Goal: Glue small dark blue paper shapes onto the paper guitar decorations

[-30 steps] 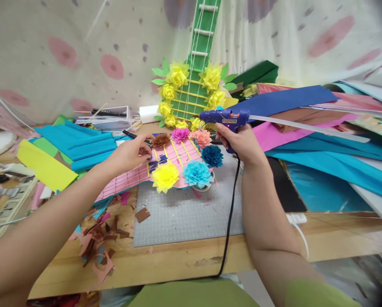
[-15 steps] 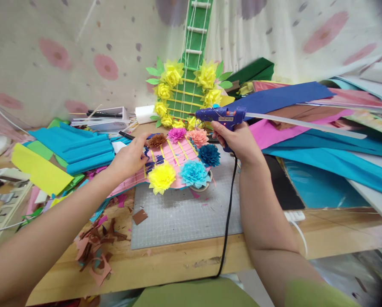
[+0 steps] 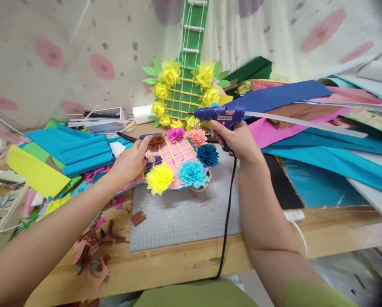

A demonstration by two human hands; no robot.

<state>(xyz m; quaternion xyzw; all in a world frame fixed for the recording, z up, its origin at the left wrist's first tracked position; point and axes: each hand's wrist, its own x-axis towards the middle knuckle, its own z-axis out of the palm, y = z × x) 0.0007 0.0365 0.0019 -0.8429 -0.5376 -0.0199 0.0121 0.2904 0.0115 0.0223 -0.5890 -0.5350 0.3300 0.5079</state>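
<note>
A pink paper guitar (image 3: 180, 155) with yellow strips lies over a grey cutting mat (image 3: 178, 221). Paper flowers ring its body: yellow (image 3: 160, 178), light blue (image 3: 193, 173), dark teal (image 3: 208, 155), coral (image 3: 196, 137), magenta (image 3: 175, 134) and brown (image 3: 156, 140). My left hand (image 3: 134, 160) is at the guitar's left side, fingers closed beside the brown flower and some dark blue paper (image 3: 158, 160); what they grip is hidden. Above the guitar's right side, my right hand (image 3: 234, 138) grips a blue hot glue gun (image 3: 221, 113). Its nozzle points left, with a long glue stick (image 3: 306, 123) behind.
Behind stands a green paper guitar (image 3: 191, 64) with yellow roses. Folded blue paper (image 3: 85, 149) and a pen tray (image 3: 98, 117) are at left. Layered coloured sheets (image 3: 293, 96) fill the right. Brown scraps (image 3: 95, 251) lie in front. The gun's black cord (image 3: 227, 221) hangs over the table edge.
My left hand has shifted slightly up at the guitar's left edge, and less dark blue paper shows by its fingertips. The glue gun stays almost in place. The view has moved slightly.
</note>
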